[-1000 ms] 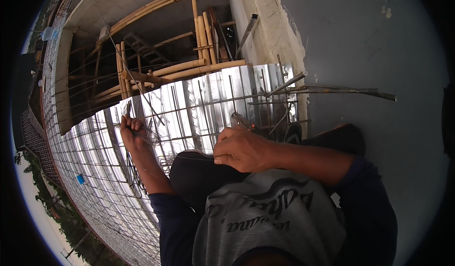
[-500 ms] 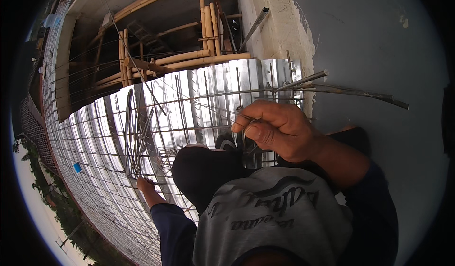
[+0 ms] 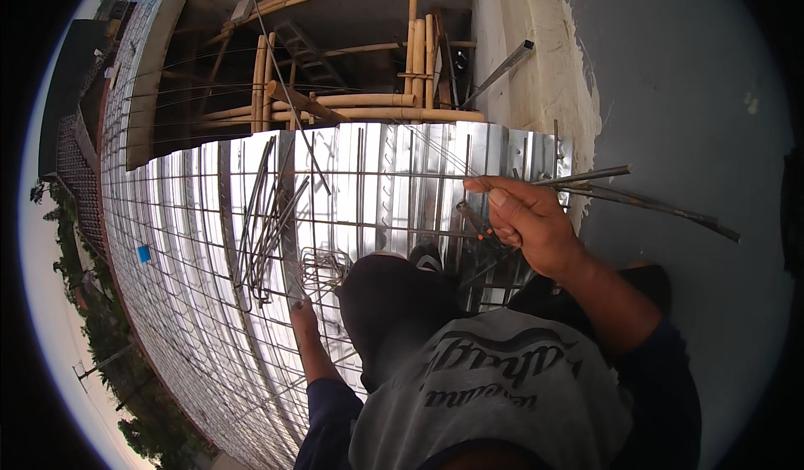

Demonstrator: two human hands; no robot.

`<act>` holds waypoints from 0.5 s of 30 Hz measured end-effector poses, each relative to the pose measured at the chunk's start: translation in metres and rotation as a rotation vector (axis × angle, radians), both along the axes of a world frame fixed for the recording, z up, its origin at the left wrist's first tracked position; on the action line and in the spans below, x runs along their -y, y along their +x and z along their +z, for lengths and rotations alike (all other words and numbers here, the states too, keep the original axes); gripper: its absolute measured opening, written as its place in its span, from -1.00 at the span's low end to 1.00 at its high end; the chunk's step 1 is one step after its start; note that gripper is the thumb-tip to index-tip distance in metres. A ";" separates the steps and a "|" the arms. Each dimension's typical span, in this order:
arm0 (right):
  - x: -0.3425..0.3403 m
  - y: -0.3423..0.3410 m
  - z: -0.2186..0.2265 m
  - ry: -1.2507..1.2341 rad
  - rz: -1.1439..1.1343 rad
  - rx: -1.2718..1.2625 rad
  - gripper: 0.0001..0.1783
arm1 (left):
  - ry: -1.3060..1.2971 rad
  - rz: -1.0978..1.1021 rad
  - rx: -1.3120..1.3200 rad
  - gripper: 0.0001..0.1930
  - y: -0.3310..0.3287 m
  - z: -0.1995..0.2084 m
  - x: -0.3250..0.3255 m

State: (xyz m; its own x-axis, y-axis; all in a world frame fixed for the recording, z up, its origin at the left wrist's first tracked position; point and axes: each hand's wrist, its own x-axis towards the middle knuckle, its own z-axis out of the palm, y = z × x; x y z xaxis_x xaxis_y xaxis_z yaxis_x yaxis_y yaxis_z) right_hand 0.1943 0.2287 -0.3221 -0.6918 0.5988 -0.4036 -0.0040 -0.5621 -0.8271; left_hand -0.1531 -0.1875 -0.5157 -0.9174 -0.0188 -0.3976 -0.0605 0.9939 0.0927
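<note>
My right hand (image 3: 536, 223) is closed, thumb against forefinger, over the corrugated metal deck (image 3: 356, 198). Thin wire (image 3: 448, 154) runs from its fingertips toward the upper left. Beside the curled fingers shows a dark pair of pincers (image 3: 471, 215) with orange on the handles; I cannot tell whether the hand holds it or it lies below. My left hand (image 3: 304, 309) is low at the left, fingers bent, close to the lower ends of loose steel bars (image 3: 268, 227). What is in it, if anything, is too small to make out.
A steel bar grid (image 3: 188, 303) covers the deck. Bent wire stirrups (image 3: 322, 269) lie by my knee. Loose bars (image 3: 653, 202) jut out past the wall edge (image 3: 578, 68) at the right. Beyond the deck's far edge is an opening with bamboo scaffolding (image 3: 419, 60). A blue block (image 3: 144, 254) sits far left.
The view has shifted, so the scene sits further right. My right hand has turned, its lower fingers curling under, and the pincers' orange handles now show. My left hand stays near the loose bars.
</note>
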 end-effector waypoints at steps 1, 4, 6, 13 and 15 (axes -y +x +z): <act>0.001 -0.002 0.003 0.077 0.011 0.018 -0.64 | 0.457 0.048 0.318 -0.43 -0.008 0.033 -0.049; 0.006 -0.006 0.006 0.175 0.094 0.027 -0.64 | 0.844 -0.293 0.801 -0.38 0.053 0.162 -0.237; 0.009 -0.011 0.012 0.180 0.116 -0.022 -0.63 | 0.997 -0.461 1.034 -0.33 0.090 0.203 -0.302; 0.010 -0.020 0.015 0.103 0.061 -0.097 -0.66 | 1.363 -0.134 1.268 -0.56 0.135 0.221 -0.395; 0.008 -0.018 0.009 0.012 0.030 -0.087 -0.64 | 1.349 -0.027 1.129 -0.56 0.153 0.224 -0.412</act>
